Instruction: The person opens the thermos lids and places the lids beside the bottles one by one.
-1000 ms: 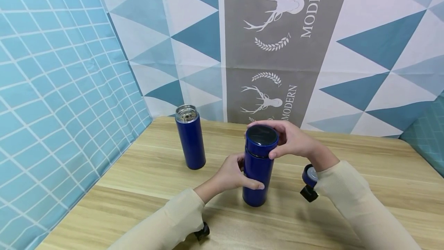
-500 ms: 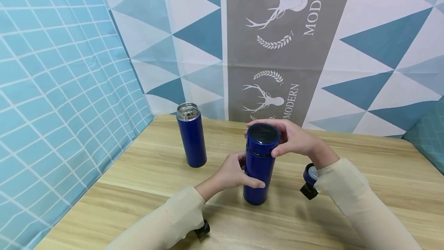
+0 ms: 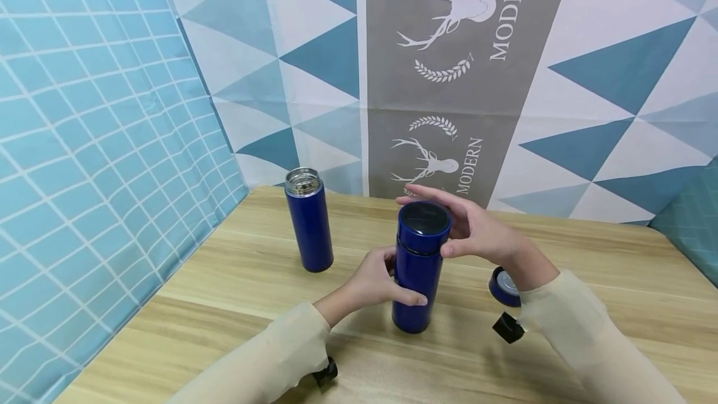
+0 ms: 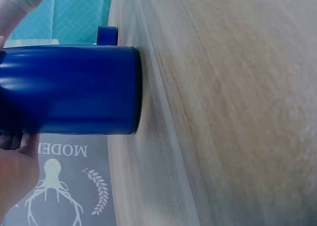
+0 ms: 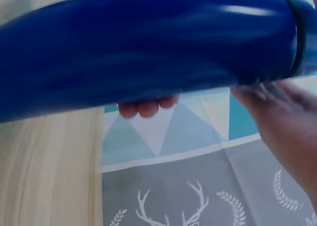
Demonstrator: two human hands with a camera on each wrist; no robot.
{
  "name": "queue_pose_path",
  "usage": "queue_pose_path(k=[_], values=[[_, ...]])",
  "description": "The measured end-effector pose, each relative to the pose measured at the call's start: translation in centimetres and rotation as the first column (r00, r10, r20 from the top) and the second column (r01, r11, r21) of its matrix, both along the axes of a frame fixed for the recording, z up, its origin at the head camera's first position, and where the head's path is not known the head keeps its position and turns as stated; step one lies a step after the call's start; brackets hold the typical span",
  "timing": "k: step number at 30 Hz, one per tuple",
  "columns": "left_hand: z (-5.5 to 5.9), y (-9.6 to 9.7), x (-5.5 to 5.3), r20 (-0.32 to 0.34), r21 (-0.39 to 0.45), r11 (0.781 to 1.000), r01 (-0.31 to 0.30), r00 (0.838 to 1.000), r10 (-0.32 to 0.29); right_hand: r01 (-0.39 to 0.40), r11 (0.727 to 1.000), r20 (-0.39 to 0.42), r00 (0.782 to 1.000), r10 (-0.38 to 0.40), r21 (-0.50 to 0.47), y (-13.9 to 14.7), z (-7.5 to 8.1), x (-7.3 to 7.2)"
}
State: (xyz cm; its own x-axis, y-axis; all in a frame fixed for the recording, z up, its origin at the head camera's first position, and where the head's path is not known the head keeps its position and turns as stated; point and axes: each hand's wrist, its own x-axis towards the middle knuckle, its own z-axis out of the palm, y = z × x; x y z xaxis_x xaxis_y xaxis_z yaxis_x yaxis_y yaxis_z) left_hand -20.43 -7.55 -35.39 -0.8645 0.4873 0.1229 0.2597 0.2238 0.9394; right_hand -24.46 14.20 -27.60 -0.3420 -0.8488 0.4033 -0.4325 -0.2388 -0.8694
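A dark blue thermos flask with a black-topped lid stands upright on the wooden table. My left hand grips its body, thumb across the front; in the left wrist view the blue flask covers part of that hand. Around the lid, my right hand is spread loosely: the fingers stand off behind it and the thumb tip is at its right side. Whether the thumb touches is hard to tell. The right wrist view shows the flask with the right hand near its lid end, blurred.
A second blue flask, lidless with a steel mouth, stands upright at the back left. Its likely lid, a blue cap, lies on the table behind my right sleeve. Patterned cloth walls rise behind and at the left.
My right hand's fingers have loosened from the lid and lifted away, and the wrist has shifted slightly right. The left hand keeps its grip on the flask.
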Motion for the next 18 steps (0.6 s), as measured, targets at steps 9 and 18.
queue_pose_path(k=[9, 18], values=[[-0.1, 0.1, 0.0, 0.000, 0.021, 1.000, 0.004, 1.000, -0.004, 0.417, 0.909, -0.029, 0.908, -0.417, 0.004, -0.7, 0.5, 3.6], [-0.1, 0.1, 0.0, -0.002, 0.020, 1.000, -0.007, 1.000, 0.007, 0.631, 0.772, -0.016, 0.775, -0.632, 0.074, -2.1, 1.0, 5.9]])
